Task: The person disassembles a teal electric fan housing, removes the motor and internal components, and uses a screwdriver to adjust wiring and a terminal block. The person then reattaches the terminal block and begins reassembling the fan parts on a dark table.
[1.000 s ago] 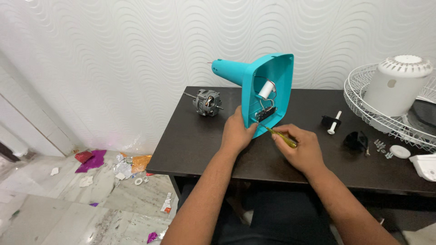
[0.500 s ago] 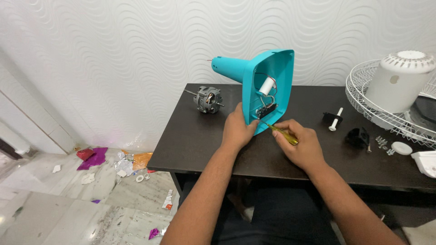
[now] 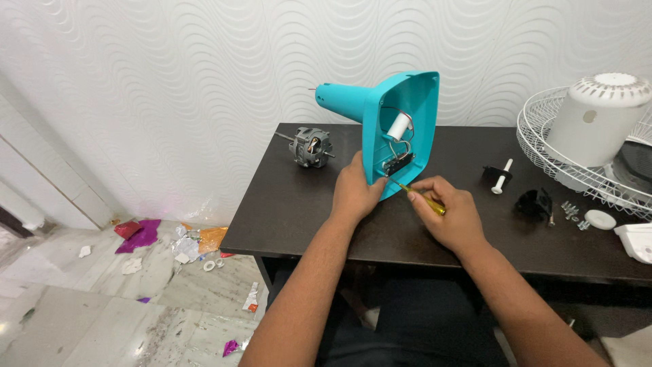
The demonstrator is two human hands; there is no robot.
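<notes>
Right hand (image 3: 449, 216), screwdriver (image 3: 420, 198) apparently in teal housing (image 3: 407, 102)

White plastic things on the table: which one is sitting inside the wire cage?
The big white dome-shaped cover sits inside the wire fan guard. The small round white cap and the white piece at the table's right edge lie outside it.

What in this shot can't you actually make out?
All in the head view:
- Screwdriver tip: too small, lost among parts inside the teal fan base.
- Left hand fingers: partly hidden behind the base's rim.
- Wire fan guard: cut off by the right edge.
- Small screws: too tiny to count.
</notes>
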